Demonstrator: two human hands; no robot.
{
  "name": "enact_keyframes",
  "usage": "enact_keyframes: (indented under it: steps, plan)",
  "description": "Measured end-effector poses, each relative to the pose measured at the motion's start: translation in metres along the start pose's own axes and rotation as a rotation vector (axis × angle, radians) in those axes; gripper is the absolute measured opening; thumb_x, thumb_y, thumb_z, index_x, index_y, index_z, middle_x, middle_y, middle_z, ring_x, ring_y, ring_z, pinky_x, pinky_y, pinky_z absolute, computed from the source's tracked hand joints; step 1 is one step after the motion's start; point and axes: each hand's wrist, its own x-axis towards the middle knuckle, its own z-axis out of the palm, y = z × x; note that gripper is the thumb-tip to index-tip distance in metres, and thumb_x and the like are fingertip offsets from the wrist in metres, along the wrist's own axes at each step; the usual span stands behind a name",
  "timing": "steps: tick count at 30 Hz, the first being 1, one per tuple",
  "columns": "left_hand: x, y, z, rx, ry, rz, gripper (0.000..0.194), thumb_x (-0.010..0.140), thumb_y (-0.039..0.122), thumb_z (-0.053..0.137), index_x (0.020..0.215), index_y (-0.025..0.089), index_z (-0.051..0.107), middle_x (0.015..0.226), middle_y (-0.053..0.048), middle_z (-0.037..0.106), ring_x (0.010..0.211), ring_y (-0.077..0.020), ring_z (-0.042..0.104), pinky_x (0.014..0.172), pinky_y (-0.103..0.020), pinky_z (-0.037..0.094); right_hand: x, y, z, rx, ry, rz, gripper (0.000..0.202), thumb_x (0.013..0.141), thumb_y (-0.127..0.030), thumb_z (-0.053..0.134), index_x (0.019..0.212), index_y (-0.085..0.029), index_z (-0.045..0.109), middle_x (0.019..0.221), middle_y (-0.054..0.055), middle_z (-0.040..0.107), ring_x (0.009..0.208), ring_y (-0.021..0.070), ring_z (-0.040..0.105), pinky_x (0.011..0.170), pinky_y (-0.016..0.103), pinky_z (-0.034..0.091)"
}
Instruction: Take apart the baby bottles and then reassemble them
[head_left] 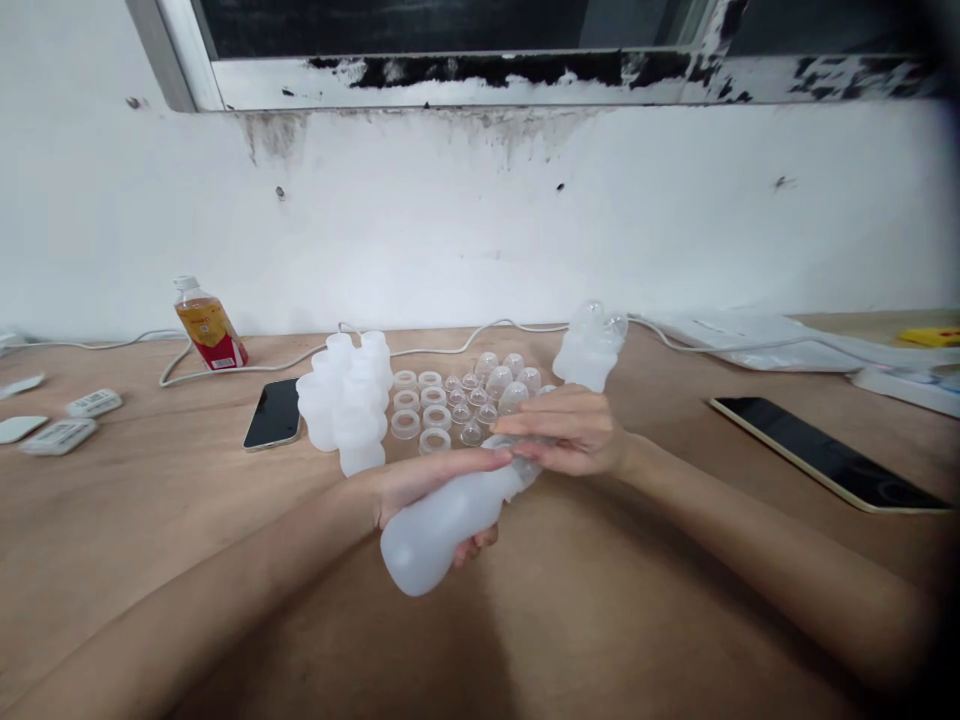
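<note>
A frosted white bottle (442,530) lies tilted in my left hand (427,478), its rounded base toward me and its neck up to the right. The fingers of that hand wrap under it. At the neck, my right hand (570,432) is closed round the clear top of the bottle. Just behind are several white rings (406,424), small clear teats (472,433) and clear domed caps (499,383). Several frosted bottles without caps (361,425) stand together on the left. Capped bottles (591,350) stand behind my right hand.
On the wooden table (300,600) are a black phone (273,413) at left, a larger phone (825,452) at right, a drink bottle (212,327), small labelled devices (60,437), a white cable (480,335) and plastic bags (742,335). A wall stands behind.
</note>
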Motion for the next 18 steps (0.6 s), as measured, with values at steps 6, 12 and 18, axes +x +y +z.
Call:
enact_keyframes:
  steps: [6,12,18]
  plan:
    - [-0.007,0.004,-0.008,-0.06,0.043,0.125,0.043,0.071,0.058,0.04,0.076,0.016,0.047,0.052,0.0,0.052,0.042,-0.0095,0.047,0.041,-0.02,0.036,0.001,0.022,-0.034,-0.185,-0.217,0.42,0.032,0.073,-0.046,0.048,0.09,-0.021,0.059,0.069,0.002,0.061,0.06,0.0142,0.055,0.054,0.024,0.04]
    - [-0.012,0.01,-0.006,-0.042,0.12,0.244,0.043,0.072,0.058,0.037,0.076,0.016,0.046,0.054,0.0,0.052,0.04,-0.0088,0.047,0.042,-0.021,0.037,-0.005,0.019,-0.012,-0.265,-0.637,0.382,0.05,0.069,-0.043,0.053,0.11,-0.017,0.045,0.094,0.009,0.056,0.083,0.0222,0.052,0.068,0.031,0.04]
    - [-0.01,0.009,-0.004,0.031,0.189,0.287,0.043,0.072,0.058,0.038,0.076,0.016,0.045,0.056,0.001,0.05,0.042,-0.0085,0.047,0.044,-0.022,0.036,-0.013,0.022,-0.003,-0.359,-0.633,0.404,0.055,0.065,-0.04,0.056,0.114,-0.017,0.042,0.098,0.011,0.05,0.088,0.0266,0.049,0.07,0.035,0.039]
